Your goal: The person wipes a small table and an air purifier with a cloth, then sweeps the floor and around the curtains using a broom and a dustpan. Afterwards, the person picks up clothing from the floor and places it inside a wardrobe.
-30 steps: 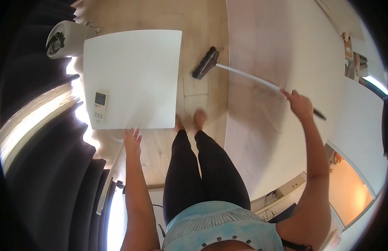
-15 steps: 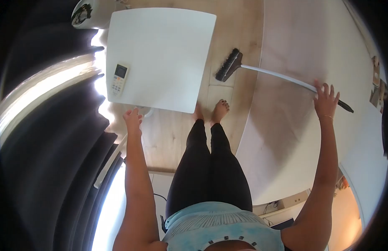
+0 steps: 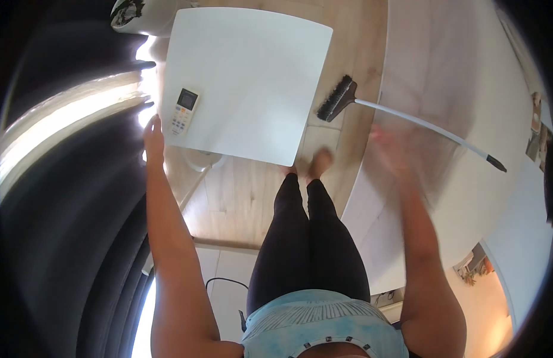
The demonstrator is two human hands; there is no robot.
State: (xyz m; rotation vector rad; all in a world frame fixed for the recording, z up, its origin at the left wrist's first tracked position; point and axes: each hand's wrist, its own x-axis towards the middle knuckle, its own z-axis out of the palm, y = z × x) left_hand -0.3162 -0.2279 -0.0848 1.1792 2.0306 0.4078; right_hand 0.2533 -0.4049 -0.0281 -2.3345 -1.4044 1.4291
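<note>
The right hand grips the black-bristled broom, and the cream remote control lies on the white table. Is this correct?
No: the head view shows the right hand apart from the broom, not gripping it. The remote control does lie on the table.

- The broom (image 3: 407,116) at right had black bristles (image 3: 334,98), a dark brown head (image 3: 346,98) and a whitish handle (image 3: 437,129).
- The tabletop (image 3: 252,83) was white, the remote control (image 3: 181,121) cream.
- The top (image 3: 330,304) was pale blue with radiating dark lines.
- The leggings (image 3: 309,256) were black.

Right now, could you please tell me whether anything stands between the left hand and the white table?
Nothing visible does: the left hand is beside the white table, and the remote control lies on top, not between them.
</note>
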